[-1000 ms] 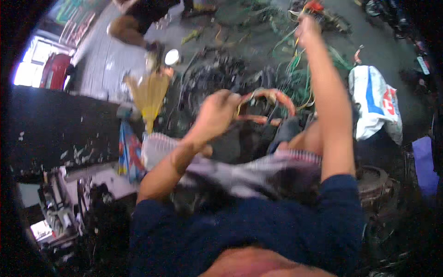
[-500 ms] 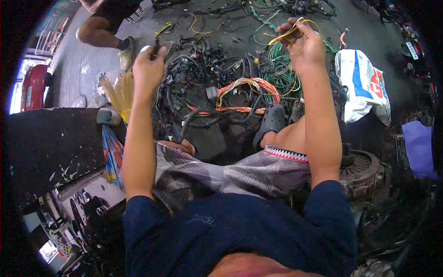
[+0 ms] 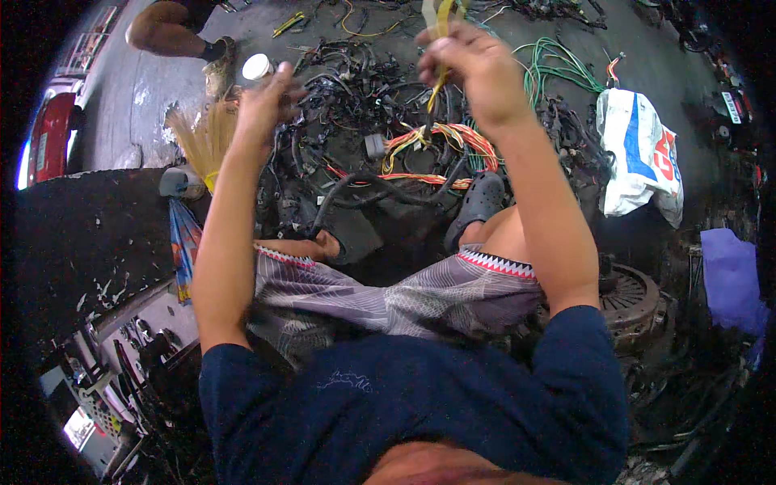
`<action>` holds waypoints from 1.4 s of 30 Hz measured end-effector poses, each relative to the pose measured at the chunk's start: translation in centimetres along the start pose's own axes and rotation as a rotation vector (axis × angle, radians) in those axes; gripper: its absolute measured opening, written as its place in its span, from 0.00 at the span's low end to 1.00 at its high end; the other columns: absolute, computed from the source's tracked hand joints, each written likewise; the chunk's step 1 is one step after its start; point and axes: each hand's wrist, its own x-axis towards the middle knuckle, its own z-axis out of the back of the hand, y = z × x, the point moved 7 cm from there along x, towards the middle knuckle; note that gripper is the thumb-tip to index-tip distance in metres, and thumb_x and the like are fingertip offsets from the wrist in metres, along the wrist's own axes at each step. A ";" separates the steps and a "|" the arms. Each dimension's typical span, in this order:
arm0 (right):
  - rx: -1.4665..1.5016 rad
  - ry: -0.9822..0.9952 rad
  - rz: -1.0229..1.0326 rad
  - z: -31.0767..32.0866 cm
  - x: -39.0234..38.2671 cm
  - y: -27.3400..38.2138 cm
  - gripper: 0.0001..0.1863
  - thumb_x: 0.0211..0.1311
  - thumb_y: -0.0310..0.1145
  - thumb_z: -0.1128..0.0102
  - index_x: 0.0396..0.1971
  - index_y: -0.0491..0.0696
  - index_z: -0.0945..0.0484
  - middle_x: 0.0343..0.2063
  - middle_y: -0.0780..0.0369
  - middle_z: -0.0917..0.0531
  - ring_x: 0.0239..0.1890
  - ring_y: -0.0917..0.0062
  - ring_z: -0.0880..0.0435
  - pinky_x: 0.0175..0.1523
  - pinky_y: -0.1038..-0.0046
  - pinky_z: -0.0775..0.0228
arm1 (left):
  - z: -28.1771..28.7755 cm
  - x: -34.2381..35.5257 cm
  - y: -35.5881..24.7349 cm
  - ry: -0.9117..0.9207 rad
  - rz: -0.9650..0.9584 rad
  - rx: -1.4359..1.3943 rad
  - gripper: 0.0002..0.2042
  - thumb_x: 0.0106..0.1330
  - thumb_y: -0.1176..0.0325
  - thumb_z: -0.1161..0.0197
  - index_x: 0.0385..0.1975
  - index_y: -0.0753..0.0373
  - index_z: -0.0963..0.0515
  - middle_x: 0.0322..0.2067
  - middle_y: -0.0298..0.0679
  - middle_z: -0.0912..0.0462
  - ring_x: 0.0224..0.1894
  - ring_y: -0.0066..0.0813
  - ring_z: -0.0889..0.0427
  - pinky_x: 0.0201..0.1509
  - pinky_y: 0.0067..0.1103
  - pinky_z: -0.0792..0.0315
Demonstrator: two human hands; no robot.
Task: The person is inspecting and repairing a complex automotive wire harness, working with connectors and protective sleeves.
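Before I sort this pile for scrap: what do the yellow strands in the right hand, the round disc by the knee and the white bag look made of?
The yellow strands in the right hand look like plastic-coated wire: thin, glossy, bending freely. The round disc looks like cast or pressed metal, dull, dark and ribbed, possibly rusty. The white bag looks like woven or thin plastic, crumpled with a slight sheen.

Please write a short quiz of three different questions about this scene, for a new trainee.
1. True or false: the right hand holds thin yellow wires in its grip.
2. What lies on the floor right of the wire pile: A) a white plastic bag with blue and red print, B) a metal bucket, C) a green helmet?
3. Fill in: the straw broom lies near the ____ hand.

Key: 1 true; 2 A; 3 left.
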 end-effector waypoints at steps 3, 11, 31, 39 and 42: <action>-0.326 0.110 0.048 -5.8 -1.8 -2.7 0.10 0.57 0.30 0.47 0.35 0.41 0.22 0.25 0.56 0.20 0.29 0.70 0.20 0.38 0.70 0.27 | -5.8 -5.2 -0.9 0.346 0.197 -0.383 0.35 0.65 0.40 0.53 0.53 0.71 0.32 0.45 0.48 0.22 0.47 0.38 0.22 0.52 0.31 0.29; -0.611 0.426 -0.027 -12.9 -9.9 -9.5 0.08 0.54 0.30 0.47 0.34 0.44 0.25 0.27 0.50 0.21 0.34 0.51 0.23 0.36 0.56 0.32 | -2.9 -6.2 0.4 0.225 0.192 -0.381 0.16 0.71 0.64 0.54 0.50 0.71 0.31 0.40 0.44 0.20 0.35 0.28 0.22 0.44 0.26 0.26; -1.127 0.922 -0.172 -12.6 -13.0 -14.2 0.09 0.50 0.31 0.49 0.28 0.46 0.22 0.26 0.49 0.19 0.33 0.54 0.19 0.40 0.55 0.27 | 1.3 -7.2 -3.3 0.088 -0.056 -0.603 0.22 0.71 0.51 0.56 0.48 0.66 0.28 0.31 0.39 0.19 0.27 0.23 0.27 0.35 0.21 0.34; -0.938 0.457 -0.156 -10.2 -8.3 -12.2 0.09 0.57 0.30 0.48 0.33 0.42 0.24 0.27 0.52 0.19 0.31 0.55 0.20 0.37 0.58 0.30 | 2.3 -7.3 -4.4 -0.076 -0.142 -0.123 0.18 0.66 0.59 0.44 0.47 0.68 0.26 0.34 0.41 0.18 0.31 0.21 0.24 0.38 0.20 0.30; -0.734 0.238 -0.073 -9.0 -5.7 -10.3 0.09 0.57 0.29 0.46 0.37 0.42 0.23 0.26 0.53 0.19 0.28 0.61 0.20 0.35 0.64 0.30 | 1.8 -7.3 -4.2 -0.057 -0.269 0.238 0.21 0.64 0.59 0.41 0.47 0.71 0.26 0.36 0.42 0.18 0.35 0.24 0.22 0.42 0.21 0.28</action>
